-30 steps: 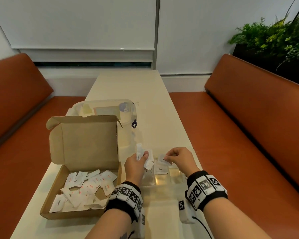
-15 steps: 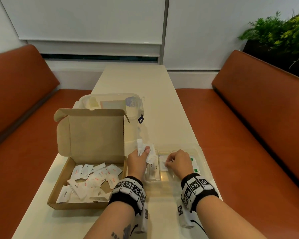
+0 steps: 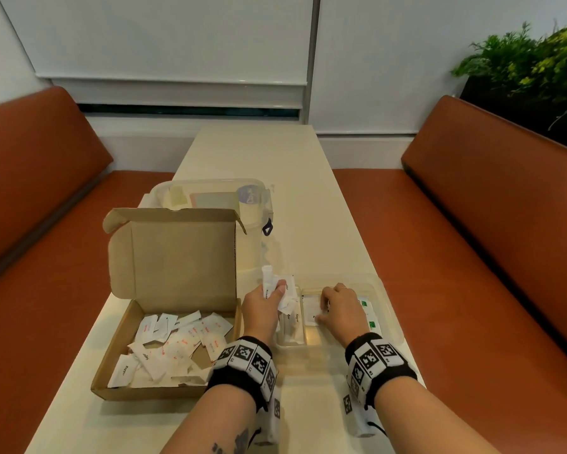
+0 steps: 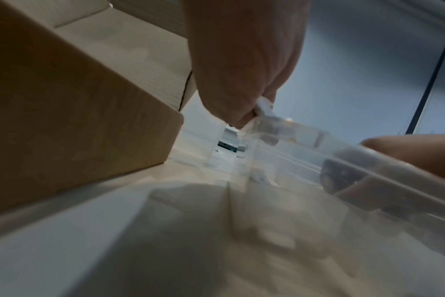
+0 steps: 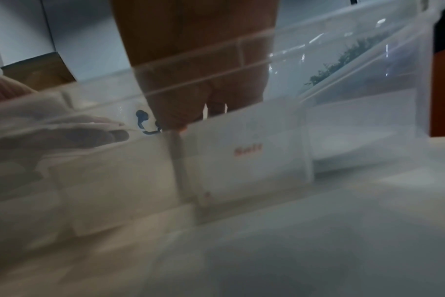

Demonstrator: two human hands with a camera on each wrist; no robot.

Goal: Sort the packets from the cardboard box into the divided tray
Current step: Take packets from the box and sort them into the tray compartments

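Left hand (image 3: 265, 311) grips a bunch of packets (image 3: 279, 290), ends pointing up, over divided tray (image 3: 388, 309) left edge. Right hand (image 3: 341, 309), fingers curled, pinches one packet (image 3: 311, 309) flat in middle compartment, long axis near-far. Cardboard box (image 3: 174, 257) left.

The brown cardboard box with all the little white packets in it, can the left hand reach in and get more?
Probably not yet: the open brown cardboard box lies right beside the left hand, nothing between, but its fingers already grip a bunch of white packets.
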